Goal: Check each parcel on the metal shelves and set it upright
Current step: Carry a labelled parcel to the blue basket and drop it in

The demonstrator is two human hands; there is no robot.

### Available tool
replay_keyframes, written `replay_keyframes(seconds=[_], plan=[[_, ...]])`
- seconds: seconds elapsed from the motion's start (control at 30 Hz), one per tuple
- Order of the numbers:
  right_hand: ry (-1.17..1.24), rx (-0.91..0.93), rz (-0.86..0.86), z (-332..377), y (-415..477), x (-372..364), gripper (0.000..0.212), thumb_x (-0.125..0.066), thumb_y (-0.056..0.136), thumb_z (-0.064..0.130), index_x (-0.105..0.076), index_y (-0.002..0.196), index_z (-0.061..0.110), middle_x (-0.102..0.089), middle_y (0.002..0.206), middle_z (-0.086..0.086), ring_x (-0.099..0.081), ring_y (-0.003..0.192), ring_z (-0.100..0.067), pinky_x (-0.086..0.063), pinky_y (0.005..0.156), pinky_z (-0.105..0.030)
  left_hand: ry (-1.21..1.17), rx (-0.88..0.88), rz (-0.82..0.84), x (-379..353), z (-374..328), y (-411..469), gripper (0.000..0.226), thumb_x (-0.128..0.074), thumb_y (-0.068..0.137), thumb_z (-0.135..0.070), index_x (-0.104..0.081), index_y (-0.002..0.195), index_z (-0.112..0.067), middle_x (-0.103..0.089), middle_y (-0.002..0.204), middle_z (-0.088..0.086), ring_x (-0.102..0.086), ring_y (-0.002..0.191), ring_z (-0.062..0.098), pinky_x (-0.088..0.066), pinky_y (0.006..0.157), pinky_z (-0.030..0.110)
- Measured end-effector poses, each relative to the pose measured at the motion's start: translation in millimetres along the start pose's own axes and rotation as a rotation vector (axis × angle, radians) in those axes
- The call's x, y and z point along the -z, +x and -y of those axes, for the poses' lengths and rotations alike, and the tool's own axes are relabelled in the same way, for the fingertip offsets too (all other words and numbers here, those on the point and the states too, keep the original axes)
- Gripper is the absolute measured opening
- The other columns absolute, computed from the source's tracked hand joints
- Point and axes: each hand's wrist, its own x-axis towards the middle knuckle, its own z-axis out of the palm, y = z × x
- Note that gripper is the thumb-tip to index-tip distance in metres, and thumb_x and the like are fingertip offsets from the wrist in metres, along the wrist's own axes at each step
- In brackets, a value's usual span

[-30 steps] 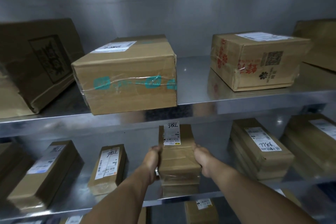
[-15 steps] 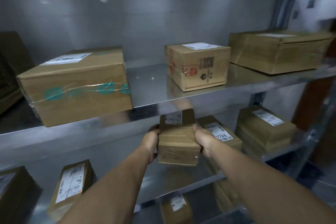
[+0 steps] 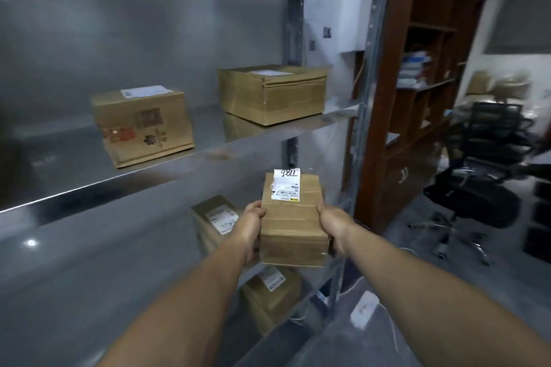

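Note:
A small taped brown parcel [image 3: 293, 226] with a white label at its far end is held in the air in front of the metal shelves [image 3: 208, 158], near their right end. My left hand [image 3: 250, 225] grips its left side and my right hand [image 3: 334, 226] grips its right side. On the upper shelf stand a box with red and black print [image 3: 143, 125] and a wider plain box [image 3: 272, 92]. Behind my left hand a labelled parcel [image 3: 216, 217] lies on the lower shelf. Another labelled parcel [image 3: 271, 295] lies on the shelf below.
The shelf's right upright post [image 3: 365, 128] stands just right of the held parcel. Beyond it are a brown wooden bookcase [image 3: 417, 83], a black office chair [image 3: 483, 176] and a white power strip [image 3: 363, 308] on the floor.
Both hands have carried the small parcel out from the lower shelf and to the right. The view has swung right, so the large box with teal tape is out of sight.

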Motion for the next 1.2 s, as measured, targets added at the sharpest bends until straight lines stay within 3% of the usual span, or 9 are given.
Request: replay_keyframes(seconds=[0.1, 0.2, 0.37, 0.47, 0.6, 0.73, 0.83, 1.07, 1.2], plan=[[0.039, -0.038, -0.097, -14.0, 5.9, 73.1, 0.045, -0.043, 0.104, 0.051, -0.066, 0.117, 0.015, -0.073, 0.102, -0.007, -0.071, 0.091, -0.025, -0.059, 0.082, -0.036, 0.035, 0.006, 0.070, -69.0, 14.4, 2.0, 0.032, -0.041, 0.105, -0.020, -0.060, 0.129, -0.031, -0.065, 0.100, -0.002, -0.058, 0.083, 0.016, -0.044, 0.068, 0.031], [0.058, -0.037, -0.167, -27.5, 2.1, 130.1, 0.033, -0.043, 0.107, 0.040, -0.066, 0.106, 0.017, -0.069, 0.090, -0.002, -0.067, 0.080, -0.018, -0.055, 0.062, -0.024, 0.041, 0.020, 0.154, -123.5, 28.8, 3.0, 0.032, -0.041, 0.105, -0.020, -0.060, 0.129, -0.030, -0.068, 0.104, 0.002, -0.062, 0.086, 0.020, -0.051, 0.074, 0.035], [0.093, -0.068, -0.308, -51.3, 1.8, 215.5, 0.038, -0.039, 0.108, 0.042, -0.063, 0.121, 0.016, -0.069, 0.118, -0.012, -0.066, 0.107, -0.031, -0.052, 0.101, -0.049, 0.127, 0.057, 0.297, -207.9, 49.2, -6.1, 0.033, -0.037, 0.106, -0.021, -0.056, 0.131, -0.029, -0.065, 0.109, 0.005, -0.059, 0.087, 0.019, -0.046, 0.068, 0.033], [0.143, -0.100, -0.360, -65.0, 0.1, 255.4, 0.037, -0.037, 0.108, 0.042, -0.062, 0.123, 0.018, -0.069, 0.118, -0.012, -0.067, 0.101, -0.029, -0.057, 0.088, -0.041, 0.132, 0.111, 0.372, -249.9, 60.0, -5.5, 0.032, -0.035, 0.108, -0.022, -0.056, 0.130, -0.032, -0.067, 0.108, 0.005, -0.061, 0.086, 0.020, -0.046, 0.062, 0.031], [0.203, -0.136, -0.450, -78.5, 3.5, 304.1, 0.033, -0.039, 0.108, 0.043, -0.061, 0.117, 0.020, -0.068, 0.098, -0.005, -0.065, 0.081, -0.020, -0.049, 0.061, -0.028, 0.145, 0.164, 0.457, -304.4, 74.1, 5.2, 0.035, -0.037, 0.107, -0.020, -0.058, 0.132, -0.032, -0.069, 0.108, 0.005, -0.064, 0.090, 0.023, -0.053, 0.080, 0.039], [0.194, -0.152, -0.507, -79.7, 19.8, 337.2, 0.028, -0.037, 0.109, 0.036, -0.058, 0.104, 0.018, -0.062, 0.089, -0.002, -0.060, 0.077, -0.017, -0.045, 0.059, -0.028, 0.139, 0.175, 0.513, -341.7, 77.9, 21.1, 0.033, -0.037, 0.106, -0.015, -0.056, 0.129, -0.031, -0.067, 0.102, 0.005, -0.062, 0.085, 0.021, -0.052, 0.074, 0.036], [0.204, -0.175, -0.507, -77.8, 47.8, 352.5, 0.032, -0.034, 0.110, 0.035, -0.056, 0.093, 0.020, -0.062, 0.088, -0.001, -0.058, 0.076, -0.015, -0.044, 0.059, -0.029, 0.164, 0.156, 0.525, -367.2, 78.8, 51.6, 0.036, -0.038, 0.105, -0.014, -0.056, 0.132, -0.029, -0.067, 0.111, 0.008, -0.063, 0.097, 0.027, -0.051, 0.088, 0.043], [0.240, -0.094, -0.466, -46.4, 150.0, 387.9, 0.024, -0.035, 0.110, 0.036, -0.055, 0.117, 0.024, -0.064, 0.095, 0.002, -0.060, 0.083, -0.013, -0.047, 0.067, -0.032, 0.181, 0.136, 0.552, -426.2, 59.1, 147.1, 0.040, -0.037, 0.101, -0.013, -0.058, 0.128, -0.034, -0.066, 0.116, 0.005, -0.062, 0.100, 0.025, -0.049, 0.094, 0.045], [0.256, -0.058, -0.435, -24.8, 204.8, 402.4, 0.031, -0.037, 0.110, 0.035, -0.057, 0.130, 0.022, -0.067, 0.115, -0.004, -0.062, 0.090, -0.016, -0.050, 0.085, -0.037, 0.179, 0.100, 0.519, -457.3, 42.5, 197.6, 0.042, -0.037, 0.099, -0.012, -0.058, 0.128, -0.034, -0.065, 0.112, 0.004, -0.061, 0.095, 0.022, -0.049, 0.083, 0.040]])
